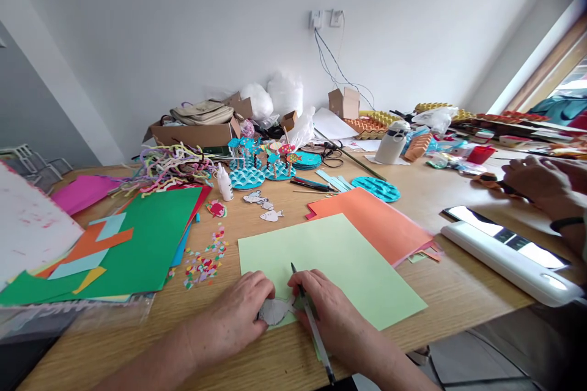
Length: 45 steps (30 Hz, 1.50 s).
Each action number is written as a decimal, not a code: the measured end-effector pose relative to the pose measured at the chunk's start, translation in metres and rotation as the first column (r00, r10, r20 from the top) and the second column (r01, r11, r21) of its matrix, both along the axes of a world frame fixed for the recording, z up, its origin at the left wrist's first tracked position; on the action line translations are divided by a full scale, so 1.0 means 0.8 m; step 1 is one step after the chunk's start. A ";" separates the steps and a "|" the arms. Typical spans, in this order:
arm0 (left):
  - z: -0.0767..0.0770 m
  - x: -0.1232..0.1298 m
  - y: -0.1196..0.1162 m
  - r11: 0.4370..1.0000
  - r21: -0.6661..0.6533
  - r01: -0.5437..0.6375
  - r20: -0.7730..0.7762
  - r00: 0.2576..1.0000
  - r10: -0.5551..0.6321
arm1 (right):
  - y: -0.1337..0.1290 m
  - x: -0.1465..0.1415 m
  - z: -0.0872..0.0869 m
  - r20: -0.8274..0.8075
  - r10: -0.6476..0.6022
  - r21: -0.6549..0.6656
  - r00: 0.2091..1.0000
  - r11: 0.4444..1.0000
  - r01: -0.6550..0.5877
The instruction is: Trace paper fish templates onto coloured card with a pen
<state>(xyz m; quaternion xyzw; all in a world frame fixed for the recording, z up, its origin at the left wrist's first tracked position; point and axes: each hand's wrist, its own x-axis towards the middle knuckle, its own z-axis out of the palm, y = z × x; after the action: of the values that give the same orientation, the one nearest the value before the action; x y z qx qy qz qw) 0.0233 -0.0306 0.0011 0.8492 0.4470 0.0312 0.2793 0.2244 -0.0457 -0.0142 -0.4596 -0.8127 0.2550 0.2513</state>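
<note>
"At the near side of the wooden worktop [477, 311], what could go wrong?"

"The pale green sheet [334, 256] could skid, I'd say. It overlaps the orange sheet [380, 220], and nothing visible pins its far end, so a tug here might shift it."

"And the hands?"

"The right hand [328, 311] clasps a slim pen [312, 317] among bent fingers; the left hand [238, 305] pinches the fish cutout [274, 313] at its rounded end, thumb against fingers."

"Any trouble there?"

"The pen's dark end juts over the sheet. If that's the writing tip, and I can't tell, a dip could leave a stray mark. The cutout's narrow tail sits right by the right fingers; opposing pulls could crease or tear it."

"How does everything look?"

"The sheet is flat and plain wherever it shows. The pen has a clear, pale barrel. The fish cutout, between the hands over the sheet's near edge, is grey and oval-bodied with a darker rim, faint lines and a flared tail."
</note>
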 end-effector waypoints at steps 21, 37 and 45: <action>0.041 -0.027 0.135 0.961 0.065 -0.270 0.231 0.941 0.249 | 0.014 0.007 0.018 -0.272 -0.220 0.061 0.937 0.968 0.244; 0.036 -0.017 0.137 0.966 0.259 -0.012 0.037 0.999 0.002 | -0.001 0.011 0.015 -0.297 -0.284 -0.225 0.912 0.949 0.222; 0.033 -0.029 0.043 0.992 0.089 0.090 0.105 0.990 -0.099 | -0.022 -0.039 0.009 -0.390 -0.315 -0.370 0.865 0.914 0.166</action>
<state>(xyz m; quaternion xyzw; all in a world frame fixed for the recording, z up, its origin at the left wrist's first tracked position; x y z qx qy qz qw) 0.0000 0.0037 0.0278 0.8775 0.3886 0.0833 0.2685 0.1936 -0.0634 -0.0070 -0.5237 -0.6165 0.4485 0.3801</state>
